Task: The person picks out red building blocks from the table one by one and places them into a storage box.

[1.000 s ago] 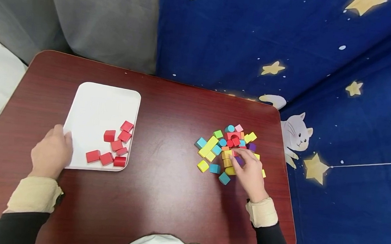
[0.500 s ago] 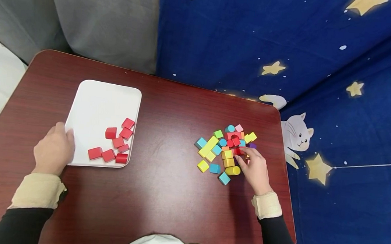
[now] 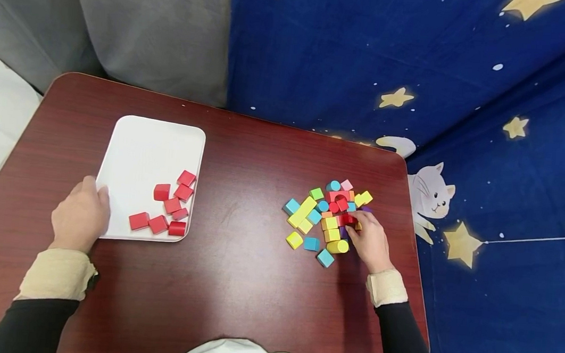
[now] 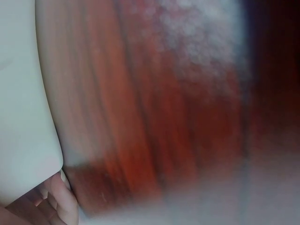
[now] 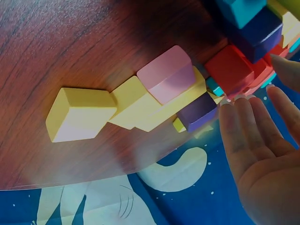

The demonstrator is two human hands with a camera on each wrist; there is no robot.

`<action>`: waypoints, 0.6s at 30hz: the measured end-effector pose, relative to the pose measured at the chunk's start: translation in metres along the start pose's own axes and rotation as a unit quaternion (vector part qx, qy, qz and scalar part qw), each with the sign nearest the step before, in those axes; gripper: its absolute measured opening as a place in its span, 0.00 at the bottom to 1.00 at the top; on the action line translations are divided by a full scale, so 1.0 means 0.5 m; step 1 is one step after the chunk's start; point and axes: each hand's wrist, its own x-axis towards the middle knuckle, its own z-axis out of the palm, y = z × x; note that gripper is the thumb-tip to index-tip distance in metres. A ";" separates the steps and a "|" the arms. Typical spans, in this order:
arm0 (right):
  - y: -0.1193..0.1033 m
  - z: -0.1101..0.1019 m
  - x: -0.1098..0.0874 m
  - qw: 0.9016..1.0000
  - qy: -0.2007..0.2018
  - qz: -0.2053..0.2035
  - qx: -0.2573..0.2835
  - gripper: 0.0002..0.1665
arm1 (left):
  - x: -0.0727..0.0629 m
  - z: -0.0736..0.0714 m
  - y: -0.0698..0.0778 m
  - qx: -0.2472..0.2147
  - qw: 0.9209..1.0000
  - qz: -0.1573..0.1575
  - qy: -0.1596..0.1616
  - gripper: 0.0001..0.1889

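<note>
My left hand (image 3: 81,214) grips the near-left edge of a white tray (image 3: 145,145), thumb on top. In the left wrist view, fingers (image 4: 65,199) curl beneath the tray's corner. Several red blocks (image 3: 139,220) lie towards the tray's near right side. My right hand (image 3: 371,240) reaches into a pile of coloured toy blocks on the right. Its fairly straight fingertips are right at a red block (image 5: 229,70) in the right wrist view, with the thumb held apart from them. A purple block (image 5: 260,35) leans close to that red one.
Yellow (image 3: 302,212), blue (image 3: 325,258) and green (image 3: 317,194) blocks sit around the pile, near the right end of the brown table (image 3: 238,281). A red arch block (image 3: 337,195) is at the pile's far side. A starry blue curtain (image 3: 318,50) hangs behind.
My right hand has shifted slightly right at the pile, uncovering yellow and red blocks. The tray and left hand have moved a little away from me.
</note>
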 end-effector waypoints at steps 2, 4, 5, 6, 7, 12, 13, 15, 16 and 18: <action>0.004 0.003 0.003 1.000 -0.003 -0.005 -0.005 0.24 | 0.001 0.000 0.000 0.002 1.000 -0.001 -0.003 0.21; 0.007 0.005 0.007 1.000 -0.006 -0.010 -0.007 0.24 | 0.001 0.001 -0.001 0.002 1.000 -0.001 -0.003 0.21; 0.007 0.005 0.010 1.000 -0.006 -0.012 -0.007 0.24 | 0.001 0.002 -0.002 0.002 1.000 -0.002 -0.003 0.21; 0.007 0.005 0.012 1.000 -0.006 -0.014 -0.007 0.23 | 0.001 0.002 -0.003 0.002 1.000 -0.002 -0.003 0.21; 0.006 0.005 0.014 1.000 -0.005 -0.016 -0.006 0.23 | 0.001 0.003 -0.003 0.001 1.000 -0.001 -0.002 0.21; 0.007 0.008 0.024 1.000 -0.007 -0.018 -0.010 0.22 | 0.002 0.004 -0.005 0.001 1.000 -0.003 -0.004 0.22; 0.007 0.009 0.026 1.000 -0.009 -0.016 -0.012 0.22 | 0.002 0.005 -0.005 0.001 1.000 -0.003 -0.003 0.22; 0.008 0.011 0.029 1.000 -0.012 -0.013 -0.015 0.21 | 0.003 0.006 -0.005 0.001 1.000 -0.001 0.001 0.21; 0.009 0.012 0.030 1.000 -0.013 -0.012 -0.018 0.21 | 0.003 0.006 -0.006 0.001 1.000 0.001 0.003 0.21; 0.009 0.014 0.032 1.000 -0.014 -0.009 -0.022 0.21 | 0.004 0.007 -0.006 0.000 1.000 0.003 0.007 0.21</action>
